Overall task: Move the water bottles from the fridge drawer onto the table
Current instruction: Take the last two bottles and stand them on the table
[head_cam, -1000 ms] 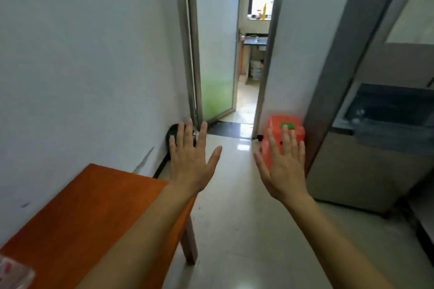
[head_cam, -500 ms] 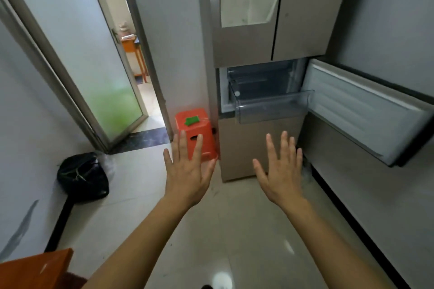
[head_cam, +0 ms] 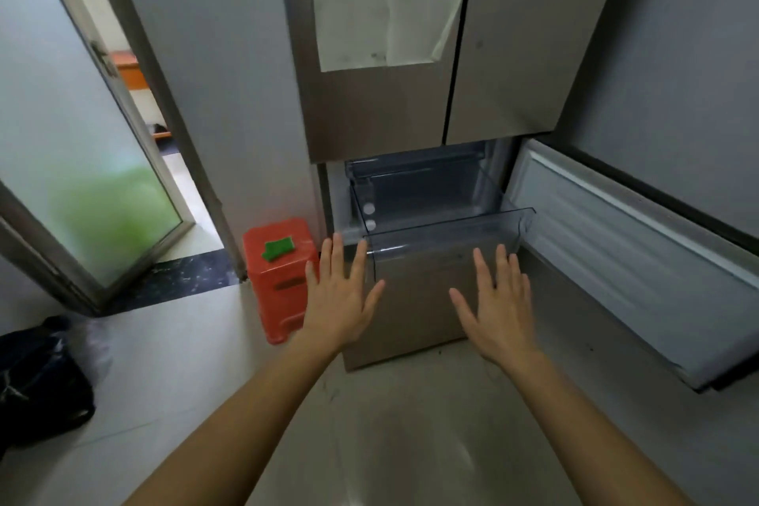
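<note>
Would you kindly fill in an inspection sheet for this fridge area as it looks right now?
Surface: pale floor; table not in view.
Job's things: clear fridge drawer pulled out, lower fridge door open to the right; no water bottles plainly seen, only two white round spots at the drawer's left.
Clutter: red stool with a green piece on top beside the fridge; black bag on the floor.
Hands: left hand and right hand open, empty, raised before the drawer.
Cables: nothing seen.
Surroundings: frosted glass door ajar at left; paper sheets on the upper fridge doors.
</note>
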Demonstrator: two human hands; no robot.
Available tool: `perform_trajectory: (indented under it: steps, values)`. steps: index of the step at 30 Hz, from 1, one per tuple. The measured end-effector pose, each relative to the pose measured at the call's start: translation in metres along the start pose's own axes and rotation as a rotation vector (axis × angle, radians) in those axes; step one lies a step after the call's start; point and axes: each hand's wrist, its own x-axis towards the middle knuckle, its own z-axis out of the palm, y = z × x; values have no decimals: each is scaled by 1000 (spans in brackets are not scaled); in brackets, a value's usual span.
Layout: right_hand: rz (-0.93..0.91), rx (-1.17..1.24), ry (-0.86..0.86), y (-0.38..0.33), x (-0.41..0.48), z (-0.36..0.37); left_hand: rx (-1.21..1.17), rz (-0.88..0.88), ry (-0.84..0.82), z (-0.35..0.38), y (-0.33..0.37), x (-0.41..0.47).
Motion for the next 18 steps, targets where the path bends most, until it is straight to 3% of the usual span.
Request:
perform_trajectory:
  steps: [5,11,18]
  values:
    - [87,50,-20,30,75,8,-29,9,-74,13,7,90]
    - [48,118,-99,57,175,37,-14,-63,-130,54,8,169]
    - [-133,236,-383,55,306,93,-17,-298,-193,99,4,235]
